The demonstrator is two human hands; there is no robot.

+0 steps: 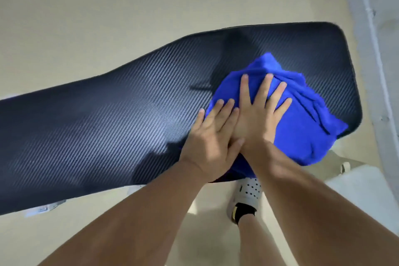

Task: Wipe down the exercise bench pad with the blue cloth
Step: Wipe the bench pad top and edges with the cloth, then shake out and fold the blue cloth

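A black exercise bench pad [90,119] with a carbon-weave texture stretches from the left edge to the upper right. A crumpled blue cloth [302,127] lies on the pad's wide right end, and its lower edge hangs over the near side. My right hand [259,114] presses flat on the cloth with its fingers spread. Beside it, my left hand [211,136] lies palm down on the cloth's left edge, overlapping the base of my right thumb, with its fingertips at the cloth's border. Neither hand's fingers curl around the cloth.
A beige floor [108,6] surrounds the bench. My foot in a white perforated shoe [246,196] stands below the pad's near edge. A pale frame part [358,188] sits at the lower right, and a grey wall base [380,28] runs along the right.
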